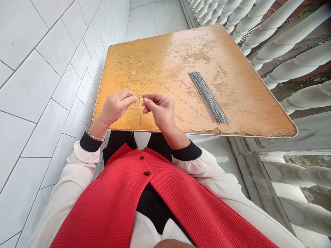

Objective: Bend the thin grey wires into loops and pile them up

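Note:
Near the table's front edge, my left hand (117, 105) pinches a thin metal wire (140, 100) between thumb and fingers. Close beside it on the right, my right hand (162, 108) is closed in a pinch on the same wire. Below the fingertips, several straight thin wire ends (141, 115) point toward my body; whether they belong to the held wire or lie on the table I cannot tell. Just beyond my hands lies a loose group of wire rings (136, 70), overlapping one another.
A bundle of straight grey wires (209, 98) lies on the right half of the worn wooden table (248, 93). One single wire (182, 100) lies between it and my hands. A white tiled wall (49, 82) runs along the left, a white balustrade (274, 48) along the right.

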A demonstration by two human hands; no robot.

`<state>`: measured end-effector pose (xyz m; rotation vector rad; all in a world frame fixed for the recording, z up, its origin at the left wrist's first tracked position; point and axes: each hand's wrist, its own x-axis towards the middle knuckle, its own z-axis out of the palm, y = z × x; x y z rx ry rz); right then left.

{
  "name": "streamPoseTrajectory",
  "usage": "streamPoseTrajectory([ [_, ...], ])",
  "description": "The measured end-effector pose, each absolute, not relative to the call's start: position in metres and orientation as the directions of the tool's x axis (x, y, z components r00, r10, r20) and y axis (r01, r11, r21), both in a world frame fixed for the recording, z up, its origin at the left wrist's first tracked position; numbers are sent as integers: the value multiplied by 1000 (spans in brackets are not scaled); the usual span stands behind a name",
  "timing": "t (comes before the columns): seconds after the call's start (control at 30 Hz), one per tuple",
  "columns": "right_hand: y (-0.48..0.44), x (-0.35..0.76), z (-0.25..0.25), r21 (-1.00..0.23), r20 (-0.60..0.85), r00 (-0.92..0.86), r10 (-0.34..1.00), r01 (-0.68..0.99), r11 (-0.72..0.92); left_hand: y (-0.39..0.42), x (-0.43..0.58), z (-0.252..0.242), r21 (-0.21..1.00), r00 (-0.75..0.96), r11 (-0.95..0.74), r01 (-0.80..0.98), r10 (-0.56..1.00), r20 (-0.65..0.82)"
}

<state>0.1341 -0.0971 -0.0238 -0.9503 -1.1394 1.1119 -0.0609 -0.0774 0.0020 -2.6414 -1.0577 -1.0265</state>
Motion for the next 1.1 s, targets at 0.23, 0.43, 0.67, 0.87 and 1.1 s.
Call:
streamPoseTrajectory([
  [0.23, -100, 133, -22, -930, 207, 5, 978, -310, 199, -73, -57, -7, 147, 510, -753, 641, 561, 652],
  [0.43, -99, 130, -22, -926, 203, 23, 979, -320, 200, -78, -47, -14, 220, 450, -735, 641, 592, 669],
  [0.67, -97, 131, -23, -904, 205, 17, 979, -379, 196, -81, -31, -22, 390, 322, -735, 554, 622, 714],
  [0.87, -95, 131, -26, -898, 213, 36, 976, -385, 210, -85, -24, -25, 424, 255, -703, 571, 643, 722],
  [1.1, -96, 132, -29, -898, 239, 53, 970, -368, 241, -87, -22, -29, 387, 247, -648, 656, 669, 701],
])
